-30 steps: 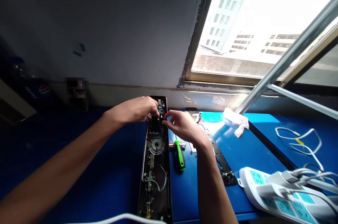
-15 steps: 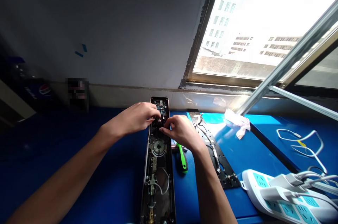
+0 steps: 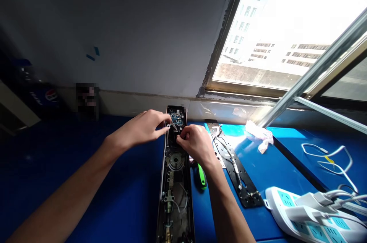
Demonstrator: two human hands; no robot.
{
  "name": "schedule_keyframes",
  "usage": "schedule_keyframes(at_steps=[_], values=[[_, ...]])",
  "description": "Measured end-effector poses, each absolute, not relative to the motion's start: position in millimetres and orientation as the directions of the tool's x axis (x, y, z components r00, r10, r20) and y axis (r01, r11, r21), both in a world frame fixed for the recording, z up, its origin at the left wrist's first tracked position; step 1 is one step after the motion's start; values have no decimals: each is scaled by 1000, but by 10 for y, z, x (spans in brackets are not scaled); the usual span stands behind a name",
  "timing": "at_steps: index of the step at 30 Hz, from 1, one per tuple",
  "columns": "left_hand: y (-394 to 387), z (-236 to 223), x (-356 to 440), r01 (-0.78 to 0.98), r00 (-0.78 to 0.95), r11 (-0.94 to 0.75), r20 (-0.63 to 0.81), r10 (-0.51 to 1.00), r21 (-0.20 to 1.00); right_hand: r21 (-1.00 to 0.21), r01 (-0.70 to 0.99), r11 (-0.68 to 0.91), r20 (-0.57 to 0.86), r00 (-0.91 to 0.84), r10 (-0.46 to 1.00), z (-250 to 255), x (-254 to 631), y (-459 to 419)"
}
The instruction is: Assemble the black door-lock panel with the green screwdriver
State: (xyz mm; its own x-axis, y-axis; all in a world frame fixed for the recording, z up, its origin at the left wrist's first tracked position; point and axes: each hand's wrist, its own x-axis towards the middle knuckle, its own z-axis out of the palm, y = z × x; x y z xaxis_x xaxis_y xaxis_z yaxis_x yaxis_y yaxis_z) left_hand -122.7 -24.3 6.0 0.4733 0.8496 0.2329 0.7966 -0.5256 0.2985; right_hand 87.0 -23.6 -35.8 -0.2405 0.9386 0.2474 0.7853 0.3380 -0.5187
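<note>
An opened electronic door lock housing (image 3: 175, 197) is laid lengthwise on a blue workbench (image 3: 275, 182), its far end pointing toward the wall. A blue circuit board (image 3: 177, 119) is seated at that far end, and a round latch mechanism (image 3: 175, 161) is set near the housing's middle. The left hand (image 3: 140, 127) is held over the far end from the left side, its fingers curled in beside a thin pale wire (image 3: 173, 125) at the board (whether the wire is gripped cannot be told). The right hand (image 3: 196, 143) is bent down over the housing just below the board, its fingers closed inward; anything held there is hidden. Just right of the housing, a green-handled screwdriver (image 3: 201, 176) is lying. Farther right, a black perforated metal plate (image 3: 236, 166) is laid with a white cable (image 3: 229, 153) along it. Beyond that plate are a crumpled white tissue (image 3: 259, 136) and a white power strip (image 3: 298, 212), with plugs inserted.
</note>
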Motion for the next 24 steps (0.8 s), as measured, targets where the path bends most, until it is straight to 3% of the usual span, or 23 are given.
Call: schedule_keyframes(at_steps=[4,8,12,24], values=[[-233,-5,-1242,829,391,-389,81,917,402,-496,799,342,249,-247,937,-362,833,-264],[-187,-95,-1238,789,422,-376,17,907,486,-472,802,367,266,-268,926,-346,829,-274],[-163,-124,-1217,692,471,-299,-97,877,657,-459,794,399,281,-297,913,-341,840,-261],[-83,-257,-1302,527,500,-153,-159,851,836,-469,811,350,253,-256,933,-347,811,-304]])
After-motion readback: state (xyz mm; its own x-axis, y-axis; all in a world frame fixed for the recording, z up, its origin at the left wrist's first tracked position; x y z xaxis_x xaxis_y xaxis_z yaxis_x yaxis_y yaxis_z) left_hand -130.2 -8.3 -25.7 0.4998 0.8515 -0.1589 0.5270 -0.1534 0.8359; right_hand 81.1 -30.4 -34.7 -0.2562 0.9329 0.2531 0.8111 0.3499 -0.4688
